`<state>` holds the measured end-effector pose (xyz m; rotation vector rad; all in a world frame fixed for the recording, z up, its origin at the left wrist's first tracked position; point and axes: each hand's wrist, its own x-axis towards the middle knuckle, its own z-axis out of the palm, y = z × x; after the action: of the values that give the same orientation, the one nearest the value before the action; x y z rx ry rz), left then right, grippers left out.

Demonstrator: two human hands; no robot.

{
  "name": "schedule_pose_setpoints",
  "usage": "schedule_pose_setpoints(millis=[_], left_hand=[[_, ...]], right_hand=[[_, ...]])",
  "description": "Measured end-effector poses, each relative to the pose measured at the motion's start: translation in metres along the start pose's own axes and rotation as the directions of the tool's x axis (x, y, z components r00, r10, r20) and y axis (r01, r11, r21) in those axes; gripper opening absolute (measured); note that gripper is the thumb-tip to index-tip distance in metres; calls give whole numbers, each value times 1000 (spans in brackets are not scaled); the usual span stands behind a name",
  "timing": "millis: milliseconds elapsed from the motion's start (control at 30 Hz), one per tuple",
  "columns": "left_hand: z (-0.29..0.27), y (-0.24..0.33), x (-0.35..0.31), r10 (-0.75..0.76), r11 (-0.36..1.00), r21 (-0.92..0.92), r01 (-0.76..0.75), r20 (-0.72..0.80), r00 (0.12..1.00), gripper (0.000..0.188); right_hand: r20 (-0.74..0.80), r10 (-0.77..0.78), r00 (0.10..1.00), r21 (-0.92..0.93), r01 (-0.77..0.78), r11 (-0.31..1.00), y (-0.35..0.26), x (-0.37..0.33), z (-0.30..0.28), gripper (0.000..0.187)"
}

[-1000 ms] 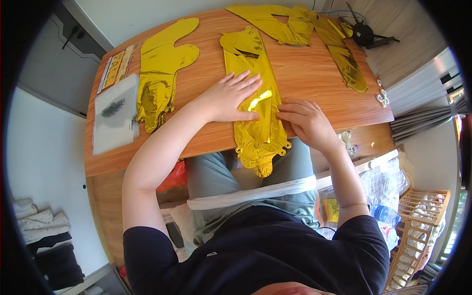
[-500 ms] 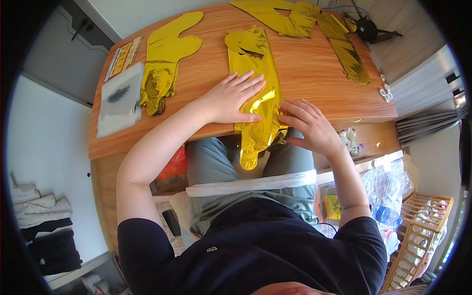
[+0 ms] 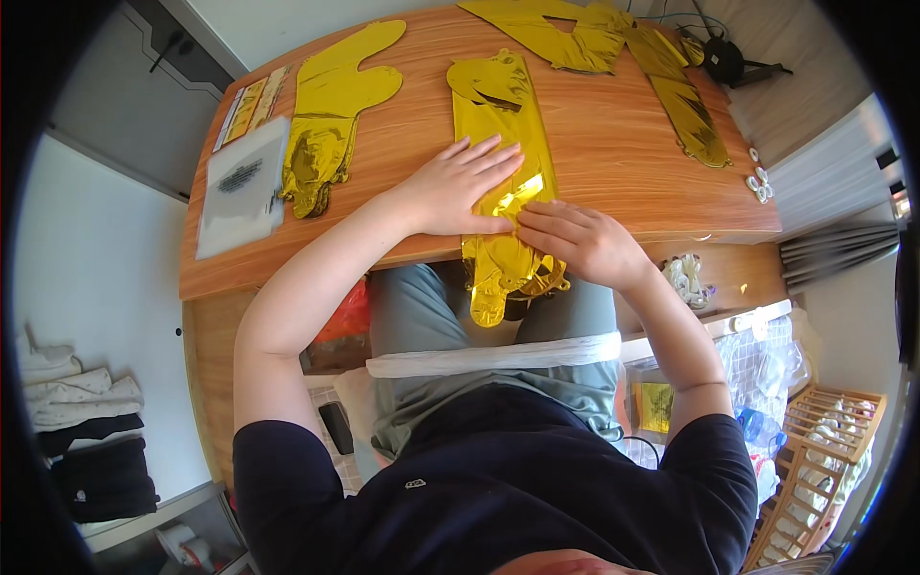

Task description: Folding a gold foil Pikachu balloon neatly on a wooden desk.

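The left hand [image 3: 460, 190] lies flat on the gold foil piece [image 3: 534, 171], fingers moderately spread and thumb extended; it appears to keep the slick sheet from sliding. The right hand [image 3: 586, 241] rests on the same piece with fingers close together, tips just beside the left thumb; its thumb is hidden, so whether it pinches the foil cannot be told. The piece runs lengthwise across the middle of the worktop [image 3: 414, 129], its crumpled end overhanging the front edge above the lap, probably to bring its lower part within reach. Other foil pieces lie flat, apparently set aside to free the centre: one toward the left edge [image 3: 331, 107], one at the rear edge [image 3: 586, 46], one toward the right edge [image 3: 685, 113]. A translucent flat bag [image 3: 244, 192] lies near the front left corner; its contents cannot be identified. Small white rings [image 3: 760, 188] sit by the right edge. Beyond it, a slatted wooden crate [image 3: 822, 442] contains pale fabric-like items. Below the front edge, a red bag [image 3: 343, 316] shows no identifiable contents.
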<state>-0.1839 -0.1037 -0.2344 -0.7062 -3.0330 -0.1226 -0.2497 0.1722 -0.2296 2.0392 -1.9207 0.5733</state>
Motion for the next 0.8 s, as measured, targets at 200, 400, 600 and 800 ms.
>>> schedule_pose_setpoints(millis=[200, 400, 600, 800], left_hand=[[-3, -5, 3, -8, 999, -46, 11, 54, 998, 99], [-11, -26, 5, -97, 711, -698, 85, 22, 995, 86], [-33, -27, -33, -65, 714, -693, -94, -200, 978, 97], [-24, 37, -62, 87, 996, 16, -88, 43, 995, 98]], right_hand=[[-25, -5, 1000, 4, 5, 1000, 1, 0, 3, 47], [-21, 9, 1000, 26, -9, 1000, 3, 2, 3, 42], [-23, 33, 999, 68, -31, 997, 4, 1, 2, 49], [-11, 39, 999, 98, -37, 994, -4, 0, -3, 53]])
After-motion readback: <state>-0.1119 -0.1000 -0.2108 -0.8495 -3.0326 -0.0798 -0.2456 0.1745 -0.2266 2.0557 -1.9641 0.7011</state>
